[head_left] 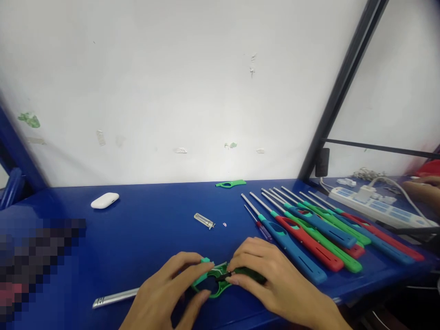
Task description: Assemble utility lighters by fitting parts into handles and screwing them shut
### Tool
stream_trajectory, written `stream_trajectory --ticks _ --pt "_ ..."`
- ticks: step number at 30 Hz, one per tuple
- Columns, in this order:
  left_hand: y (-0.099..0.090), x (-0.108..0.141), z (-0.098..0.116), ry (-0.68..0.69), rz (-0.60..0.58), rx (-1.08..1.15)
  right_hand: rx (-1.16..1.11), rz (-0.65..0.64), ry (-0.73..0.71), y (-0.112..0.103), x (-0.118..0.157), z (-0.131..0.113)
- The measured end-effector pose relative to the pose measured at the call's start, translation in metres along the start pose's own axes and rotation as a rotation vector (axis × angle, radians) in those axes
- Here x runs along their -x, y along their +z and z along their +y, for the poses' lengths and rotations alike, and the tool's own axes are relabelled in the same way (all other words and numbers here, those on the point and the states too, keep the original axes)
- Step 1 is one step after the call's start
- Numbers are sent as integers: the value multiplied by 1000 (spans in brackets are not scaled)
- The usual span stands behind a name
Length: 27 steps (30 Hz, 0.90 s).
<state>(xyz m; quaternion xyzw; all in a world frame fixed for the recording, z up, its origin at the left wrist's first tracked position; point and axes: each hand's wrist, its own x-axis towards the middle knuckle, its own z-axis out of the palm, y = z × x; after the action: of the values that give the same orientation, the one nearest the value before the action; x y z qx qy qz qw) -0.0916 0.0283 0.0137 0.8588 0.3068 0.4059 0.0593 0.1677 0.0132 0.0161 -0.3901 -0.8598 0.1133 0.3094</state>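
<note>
A green stick lighter casing [220, 289] lies opened at the front of the blue table, its inside facing up. My left hand [172, 286] is closed on its front end, beside a teal piece [205, 261]. The lighter's metal tube [115, 297] sticks out to the left beyond this hand. My right hand [263, 270] pinches a small dark part [225, 276] at the casing; its exact kind is partly hidden by the fingers. Behind the hands lie a clear fuel tank [204, 221] and a tiny pale piece [224, 224].
Several assembled stick lighters [302, 233] lie to the right, with a screwdriver [263, 229] beside them. A green casing half [231, 184] rests near the wall. A white earbud case [105, 200] sits back left. Far right are a power strip [378, 206] and another person's hand [424, 192].
</note>
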Motion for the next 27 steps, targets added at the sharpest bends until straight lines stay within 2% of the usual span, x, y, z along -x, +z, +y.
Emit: stream_trajectory --ticks 5,9,11,14,21,24,27 --pt "-1 1 -5 99 37 -50 -4 5 -6 0 0 -1" --pt "-1 4 -8 116 57 -153 -6 3 4 -1 0 -1" --pt "0 3 -7 99 66 -154 -7 -2 7 -1 0 -1" --pt "2 1 -3 -1 75 -128 -5 -7 5 -1 0 -1" --pt "14 6 -4 -80 -51 -61 2 -5 1 -1 0 0" --pt "17 13 -13 -38 -70 -60 4 -4 -2 -1 0 0" --pt "10 18 -18 34 -132 -128 2 -5 1 -2 0 -1"
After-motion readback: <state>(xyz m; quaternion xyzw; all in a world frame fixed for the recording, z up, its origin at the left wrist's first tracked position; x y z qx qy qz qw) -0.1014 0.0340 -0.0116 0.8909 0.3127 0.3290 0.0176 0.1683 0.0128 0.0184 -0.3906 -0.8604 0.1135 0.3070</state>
